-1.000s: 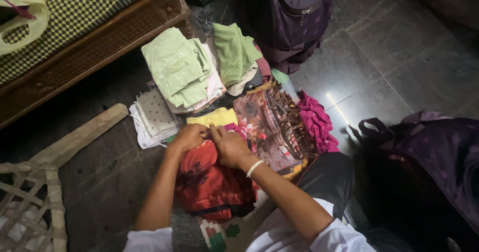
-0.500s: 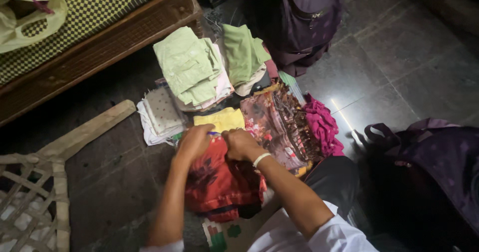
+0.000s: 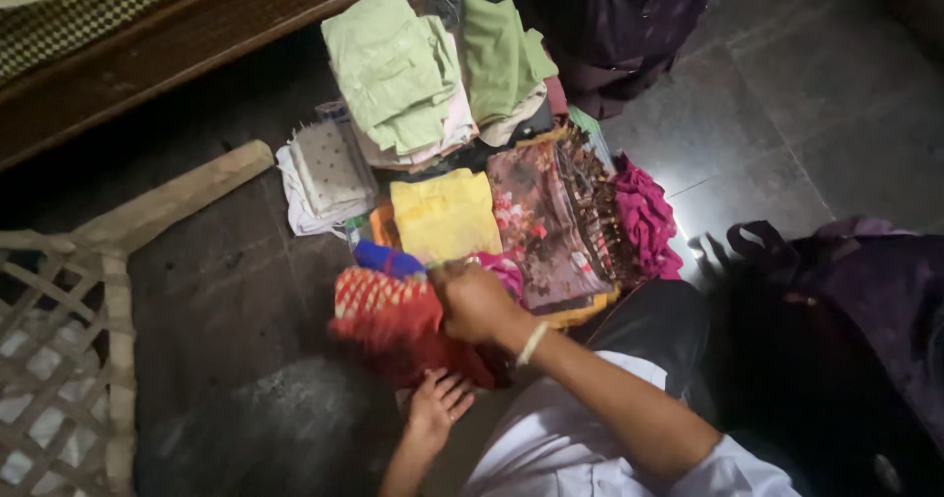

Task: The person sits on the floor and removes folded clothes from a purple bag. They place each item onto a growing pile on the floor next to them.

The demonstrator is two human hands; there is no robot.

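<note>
Dim floor (image 3: 236, 291), red cloth (image 3: 393, 320) under hands (image 3: 472, 300).

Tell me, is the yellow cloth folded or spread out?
Folded: the yellow cloth lies as a neat flat rectangle among other folded clothes, just beyond the right hand.

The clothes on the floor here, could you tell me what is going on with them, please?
A person sits on the dark tiled floor among folded clothes. The right hand presses on a red patterned garment in front of them, while the left hand rests at its near edge. Beyond it lie a folded yellow cloth, a floral cloth and a pale green stack. A purple bag sits at the right.
</note>
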